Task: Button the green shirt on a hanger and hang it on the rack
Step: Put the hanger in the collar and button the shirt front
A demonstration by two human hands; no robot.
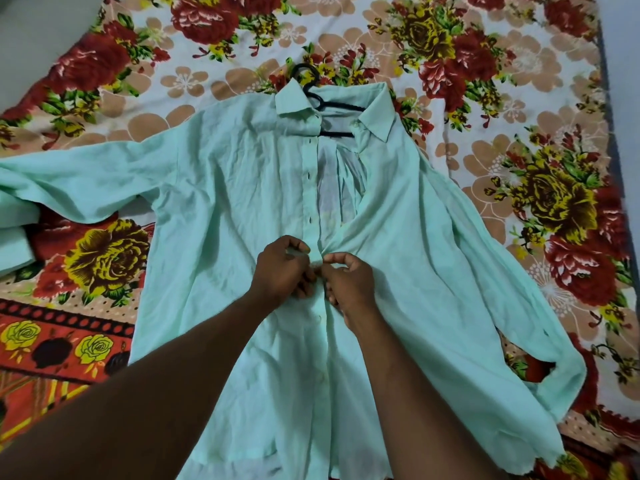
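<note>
A pale green long-sleeved shirt [225,188] lies face up and spread out on a bed, collar away from me. A black hanger [313,83] sits inside it, its hook sticking out past the collar. The front is closed from my hands down to the hem and gapes open from there up to the collar. My left hand [282,270] pinches the buttonhole strip at mid-chest. My right hand [349,280] pinches the opposite edge right against it. The button between my fingertips is hidden.
The shirt lies on a flowered bedsheet [519,98] with red, yellow and peach blooms. One sleeve reaches off to the left edge [52,181]; the other curls down at the right [554,358]. A plain wall shows at the top left.
</note>
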